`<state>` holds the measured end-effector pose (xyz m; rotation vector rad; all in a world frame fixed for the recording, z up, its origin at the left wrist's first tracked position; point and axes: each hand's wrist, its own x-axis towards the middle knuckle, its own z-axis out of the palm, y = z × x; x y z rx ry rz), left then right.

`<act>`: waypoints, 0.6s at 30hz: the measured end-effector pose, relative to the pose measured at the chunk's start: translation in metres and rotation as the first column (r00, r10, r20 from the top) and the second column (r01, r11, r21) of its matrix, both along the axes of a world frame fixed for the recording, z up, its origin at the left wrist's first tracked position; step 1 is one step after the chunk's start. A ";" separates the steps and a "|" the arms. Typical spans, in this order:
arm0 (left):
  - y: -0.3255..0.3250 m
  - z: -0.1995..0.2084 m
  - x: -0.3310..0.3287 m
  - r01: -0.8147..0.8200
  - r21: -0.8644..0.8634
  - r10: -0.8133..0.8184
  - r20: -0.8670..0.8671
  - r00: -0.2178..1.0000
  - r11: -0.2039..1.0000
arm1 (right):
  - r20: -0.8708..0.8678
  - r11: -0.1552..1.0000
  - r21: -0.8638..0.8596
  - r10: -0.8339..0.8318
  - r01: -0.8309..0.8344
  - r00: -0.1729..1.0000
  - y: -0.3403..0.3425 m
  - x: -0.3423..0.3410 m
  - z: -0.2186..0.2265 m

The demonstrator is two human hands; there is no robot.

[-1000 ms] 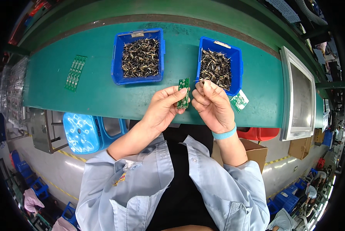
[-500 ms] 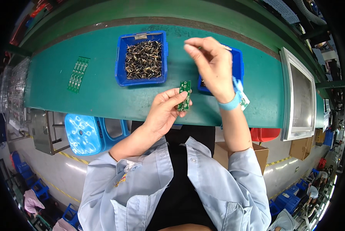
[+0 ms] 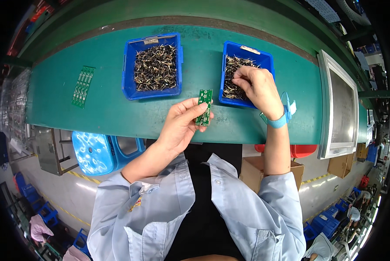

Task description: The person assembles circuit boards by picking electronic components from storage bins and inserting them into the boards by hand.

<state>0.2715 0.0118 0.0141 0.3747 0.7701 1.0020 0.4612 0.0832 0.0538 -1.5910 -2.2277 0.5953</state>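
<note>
Green narrow circuit board (image 3: 205, 98), mid-frame over the green bench (image 3: 116, 108), should be light, stiff and fragile, best gripped by its long edges. The left hand (image 3: 181, 122) clamps it. Upper right, the right hand (image 3: 261, 88) hangs over a blue plastic bin (image 3: 234, 48) of black wire-legged components (image 3: 232, 92); cannot tell its grip.

The person wears a light blue shirt (image 3: 112, 222), open down the front over black clothing (image 3: 199, 217). Its loose sleeves (image 3: 282, 195) end near the elbows, and a round snap (image 3: 218, 182) shows on the front edge. A small yellow-and-red mark (image 3: 137, 203) sits on the left side. Behind the right hand (image 3: 263, 89), a bright blue wristband (image 3: 277, 123) carries a thin blue cord (image 3: 287, 99).
</note>
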 end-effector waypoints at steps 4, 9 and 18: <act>0.003 0.005 0.003 -0.002 -0.003 0.002 -0.023 1.000 1.000 | 0.042 0.992 0.125 0.017 -0.022 0.999 -0.002 0.006 -0.005; 0.006 0.005 0.006 -0.001 0.000 0.001 -0.036 0.999 1.000 | 0.080 0.924 0.345 0.145 -0.164 0.986 0.001 0.004 -0.013; 0.007 0.005 0.007 0.005 0.007 -0.005 -0.024 1.000 1.000 | 0.098 0.954 0.234 0.169 -0.187 0.981 0.005 0.000 -0.012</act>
